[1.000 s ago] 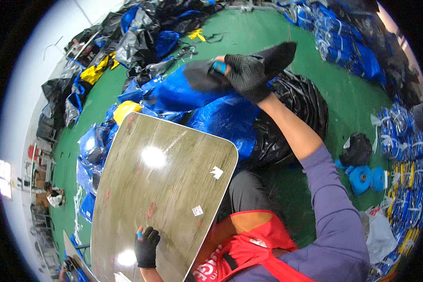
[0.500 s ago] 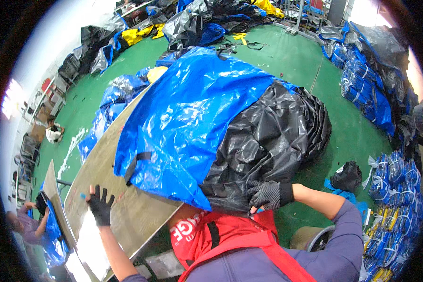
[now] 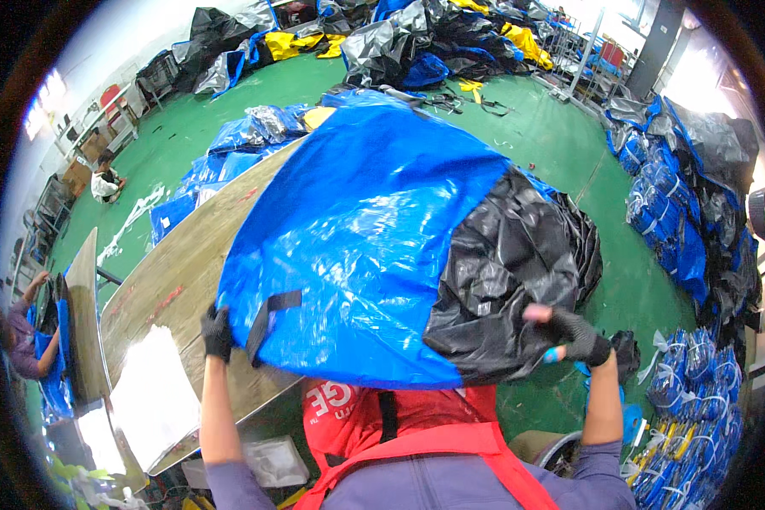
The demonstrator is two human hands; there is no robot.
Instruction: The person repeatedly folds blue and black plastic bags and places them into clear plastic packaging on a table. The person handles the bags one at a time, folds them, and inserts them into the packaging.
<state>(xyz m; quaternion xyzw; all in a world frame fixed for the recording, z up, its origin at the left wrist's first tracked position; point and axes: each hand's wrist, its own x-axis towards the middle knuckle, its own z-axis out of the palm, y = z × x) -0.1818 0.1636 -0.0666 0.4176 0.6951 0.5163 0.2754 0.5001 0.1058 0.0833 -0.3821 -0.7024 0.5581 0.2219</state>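
Observation:
A large glossy blue-and-black tarpaulin piece (image 3: 348,255) is spread in front of me, partly on a wooden tabletop (image 3: 170,246). Its black part (image 3: 501,272) is crumpled at the right. A short black strap (image 3: 268,323) shows near its left corner. My left hand (image 3: 217,331), in a dark glove, is closed at the tarpaulin's left edge; the fingertips are partly hidden. Over the black part's near right corner is my right hand (image 3: 582,338), its gloved fingers apart, bare fingertips showing, slightly blurred. I wear a red apron (image 3: 399,433).
Bundled blue packs (image 3: 688,391) are stacked at the right, with more blue tarpaulin (image 3: 663,204) behind. Another person (image 3: 30,331) works at the far left; someone crouches (image 3: 106,183) farther back. Heaped sheets (image 3: 399,51) line the far side of the green floor (image 3: 569,127).
My left hand has gone from spread above the tabletop to the tarpaulin's left edge. My right hand has let go of the near edge and moved right. The near edge now lies flatter and straighter.

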